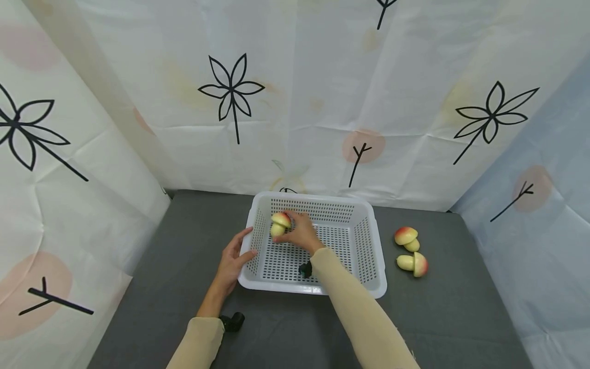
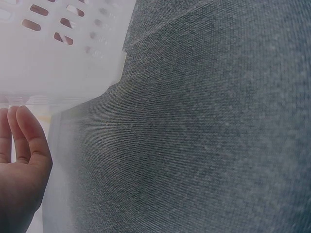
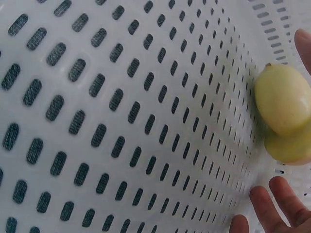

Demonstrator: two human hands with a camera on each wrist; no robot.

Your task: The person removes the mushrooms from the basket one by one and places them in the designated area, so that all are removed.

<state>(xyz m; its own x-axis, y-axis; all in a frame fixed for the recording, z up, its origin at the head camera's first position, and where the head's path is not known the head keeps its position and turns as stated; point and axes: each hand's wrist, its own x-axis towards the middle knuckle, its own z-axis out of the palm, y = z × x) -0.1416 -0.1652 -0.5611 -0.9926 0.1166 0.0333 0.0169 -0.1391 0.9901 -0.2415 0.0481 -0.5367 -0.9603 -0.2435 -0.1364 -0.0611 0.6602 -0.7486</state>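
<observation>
A white perforated plastic basket (image 1: 364,205) stands on the grey table. My left hand (image 1: 230,261) grips its left rim, thumb over the edge and fingers along the outside; in the left wrist view the fingertips (image 2: 30,127) meet the rim. Inside, at the left, a toy mushroom (image 1: 278,229) with a yellow stem and red-tinged cap lies on the perforated floor. Around it reaches my right hand (image 1: 301,234), thumb and fingers spread to either side. A gap shows between the fingers (image 3: 266,206) and the mushroom (image 3: 282,99) in the right wrist view.
Right of the basket, two more toy mushrooms lie on the table: one farther back (image 1: 406,238), one nearer (image 1: 414,264). Pale printed curtains (image 1: 313,102) enclose the table at the back and both sides.
</observation>
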